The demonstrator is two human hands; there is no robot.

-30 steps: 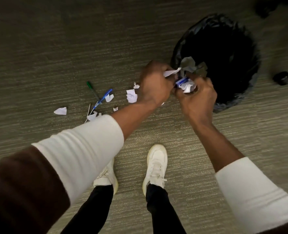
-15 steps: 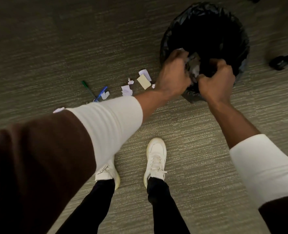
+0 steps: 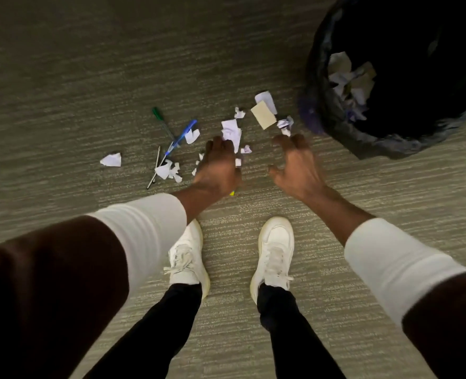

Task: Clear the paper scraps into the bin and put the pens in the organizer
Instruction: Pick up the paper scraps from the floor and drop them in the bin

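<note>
Several white paper scraps lie on the grey carpet, among them a crumpled piece (image 3: 231, 131), a tan sticky note (image 3: 263, 115) and a lone scrap (image 3: 111, 160) at the left. A green pen (image 3: 161, 119), a blue pen (image 3: 181, 136) and a thin dark pen (image 3: 155, 168) lie crossed among the scraps. My left hand (image 3: 218, 166) hovers low over the scraps, fingers spread, holding nothing. My right hand (image 3: 297, 165) is open beside it, fingertips near a crumpled scrap (image 3: 285, 124). The black-lined bin (image 3: 333, 124) at the upper right holds several scraps.
My two white shoes (image 3: 274, 253) stand on the carpet just below the hands. A small yellow-green object (image 3: 232, 192) peeks out under my left wrist. Open carpet stretches to the left and far side.
Both hands have left the bin mouth and come down and left to the scraps on the floor. The paper they held now lies in the bin.
</note>
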